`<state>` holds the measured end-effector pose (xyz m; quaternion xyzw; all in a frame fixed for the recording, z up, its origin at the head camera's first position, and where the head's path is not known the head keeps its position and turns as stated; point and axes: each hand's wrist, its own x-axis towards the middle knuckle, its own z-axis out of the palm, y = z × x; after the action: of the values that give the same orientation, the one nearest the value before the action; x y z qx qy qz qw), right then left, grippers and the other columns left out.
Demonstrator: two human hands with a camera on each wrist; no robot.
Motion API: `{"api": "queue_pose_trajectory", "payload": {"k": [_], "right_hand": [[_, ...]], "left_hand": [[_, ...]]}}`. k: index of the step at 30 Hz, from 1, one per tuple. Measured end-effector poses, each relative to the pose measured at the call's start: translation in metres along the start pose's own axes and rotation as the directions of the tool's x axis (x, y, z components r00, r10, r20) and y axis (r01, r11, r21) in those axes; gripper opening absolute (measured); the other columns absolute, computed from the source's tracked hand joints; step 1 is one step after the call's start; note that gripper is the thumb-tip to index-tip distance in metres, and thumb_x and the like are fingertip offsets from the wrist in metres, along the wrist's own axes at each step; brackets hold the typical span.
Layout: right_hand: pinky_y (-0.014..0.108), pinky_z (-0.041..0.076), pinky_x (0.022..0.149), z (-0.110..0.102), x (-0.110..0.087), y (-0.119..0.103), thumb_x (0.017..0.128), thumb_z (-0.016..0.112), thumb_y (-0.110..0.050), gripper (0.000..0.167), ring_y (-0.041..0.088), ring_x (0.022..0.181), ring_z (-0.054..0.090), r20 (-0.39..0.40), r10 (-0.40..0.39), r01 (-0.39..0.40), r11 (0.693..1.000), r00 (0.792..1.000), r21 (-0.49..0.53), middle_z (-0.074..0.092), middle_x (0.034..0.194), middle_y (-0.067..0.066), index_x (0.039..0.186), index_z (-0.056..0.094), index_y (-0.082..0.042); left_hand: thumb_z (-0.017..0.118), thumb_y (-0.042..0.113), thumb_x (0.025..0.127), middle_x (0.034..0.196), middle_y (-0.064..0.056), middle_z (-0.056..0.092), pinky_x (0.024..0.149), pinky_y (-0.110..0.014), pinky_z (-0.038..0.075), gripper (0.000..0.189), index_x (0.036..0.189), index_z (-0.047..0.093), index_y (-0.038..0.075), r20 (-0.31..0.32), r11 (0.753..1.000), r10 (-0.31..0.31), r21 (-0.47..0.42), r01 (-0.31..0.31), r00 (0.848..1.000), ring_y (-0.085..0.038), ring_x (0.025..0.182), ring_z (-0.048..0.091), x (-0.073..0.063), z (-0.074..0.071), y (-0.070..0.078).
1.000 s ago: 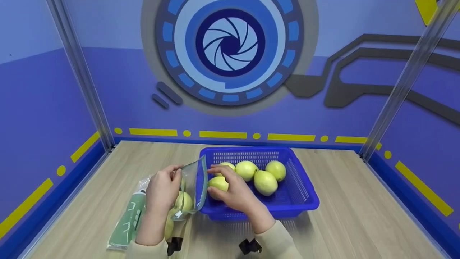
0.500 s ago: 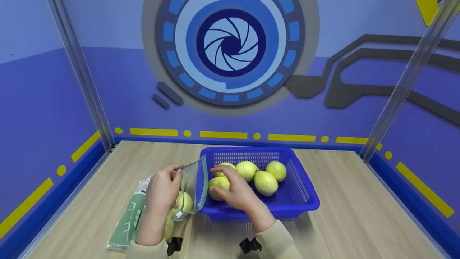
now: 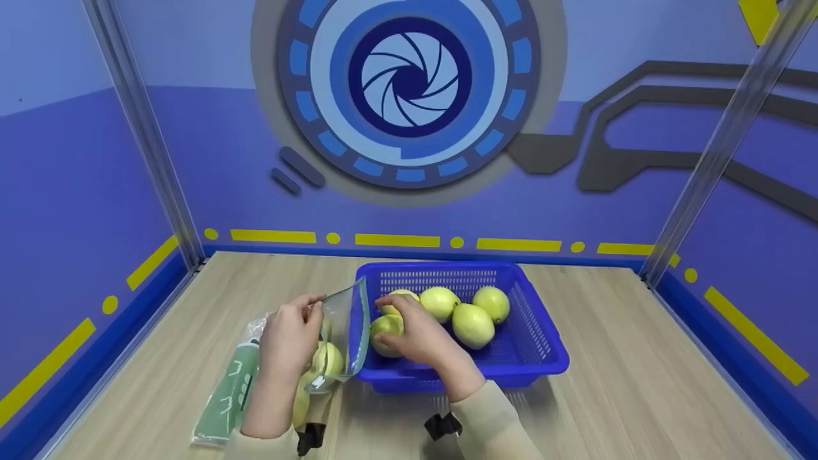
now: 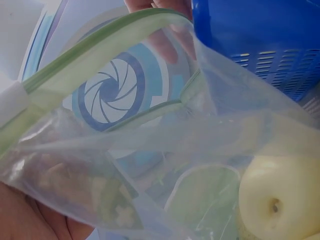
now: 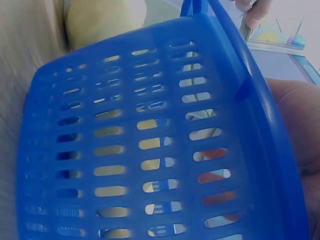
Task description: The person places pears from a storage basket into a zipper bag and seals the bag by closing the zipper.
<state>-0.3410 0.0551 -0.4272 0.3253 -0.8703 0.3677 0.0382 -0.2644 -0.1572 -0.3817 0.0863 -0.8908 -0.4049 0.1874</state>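
My left hand (image 3: pixel 291 335) pinches the rim of a clear zip bag (image 3: pixel 345 319) with a green edge. The bag's mouth gapes toward the basket, and yellow-green pears (image 4: pixel 280 200) lie inside it. Over the left end of a blue plastic basket (image 3: pixel 543 364), my right hand (image 3: pixel 422 332) curls its thumb and fingers round a pear (image 3: pixel 391 324). That pear is still low in the basket, beside several other pears (image 3: pixel 473 326). In the right wrist view, the slotted basket wall (image 5: pixel 115 135) hides most of the hand's grip.
A green-and-clear plastic package (image 3: pixel 223 390) lies flat on the wooden table (image 3: pixel 639 358), left of my left forearm. Blue panels (image 3: pixel 211 160) with metal corner posts (image 3: pixel 716 140) enclose the table. The basket's raised rim stands beside the bag's mouth.
My right thumb and fingers have settled closer round the left pear, which looks slightly turned. My left hand and the bag have stayed in place.
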Motion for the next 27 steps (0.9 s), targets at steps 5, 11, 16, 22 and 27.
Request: {"api": "queue_pose_trajectory", "payload": {"k": [5,11,16,22,27], "right_hand": [[0.051,0.048,0.108,-0.001,0.006,0.001,0.088,0.078,-0.015,0.052,0.035,0.127,0.06,0.058,0.061,-0.059,0.998,0.996,-0.038,0.06,0.138,0.019,0.136,0.059,-0.007],[0.049,0.05,0.104,-0.001,0.013,0.001,0.085,0.079,-0.014,0.055,0.032,0.121,0.062,0.115,0.127,-0.116,0.988,0.985,-0.103,0.063,0.135,0.021,0.136,0.059,-0.008],[0.048,0.051,0.102,0.002,0.019,-0.001,0.085,0.077,-0.016,0.057,0.031,0.118,0.06,0.15,0.173,-0.147,0.974,0.973,-0.172,0.062,0.136,0.02,0.138,0.058,-0.009],[0.048,0.051,0.097,0.006,0.022,-0.001,0.085,0.075,-0.018,0.059,0.034,0.115,0.055,0.178,0.224,-0.184,0.959,0.958,-0.216,0.058,0.138,0.02,0.14,0.056,-0.013],[0.048,0.052,0.092,0.012,0.022,0.003,0.083,0.076,-0.018,0.059,0.034,0.109,0.056,0.178,0.223,-0.18,0.956,0.958,-0.231,0.059,0.132,0.021,0.138,0.057,-0.013]], "left_hand": [[0.058,0.019,0.103,0.07,-0.002,0.058,0.052,-0.03,0.036,0.029,0.123,0.074,0.006,0.002,1.0,-0.001,0.0,0.001,1.0,-0.013,0.055,0.048,0.0,0.0,0.001],[0.057,0.019,0.103,0.069,-0.002,0.057,0.052,-0.031,0.035,0.03,0.124,0.074,0.007,0.002,1.0,0.008,0.02,-0.008,1.0,-0.013,0.055,0.047,0.0,0.0,0.002],[0.057,0.02,0.103,0.068,-0.001,0.055,0.052,-0.03,0.035,0.03,0.124,0.073,0.007,0.008,1.0,-0.001,0.018,0.001,1.0,-0.013,0.054,0.046,0.0,0.0,0.002],[0.056,0.019,0.103,0.067,-0.001,0.055,0.051,-0.03,0.036,0.03,0.124,0.074,0.007,0.008,1.0,0.0,0.011,0.0,1.0,-0.013,0.054,0.047,-0.001,0.0,0.001],[0.056,0.019,0.103,0.067,-0.001,0.055,0.051,-0.03,0.036,0.03,0.124,0.073,0.007,0.008,1.0,-0.001,0.004,0.001,1.0,-0.012,0.053,0.047,-0.001,0.0,0.001]]}}
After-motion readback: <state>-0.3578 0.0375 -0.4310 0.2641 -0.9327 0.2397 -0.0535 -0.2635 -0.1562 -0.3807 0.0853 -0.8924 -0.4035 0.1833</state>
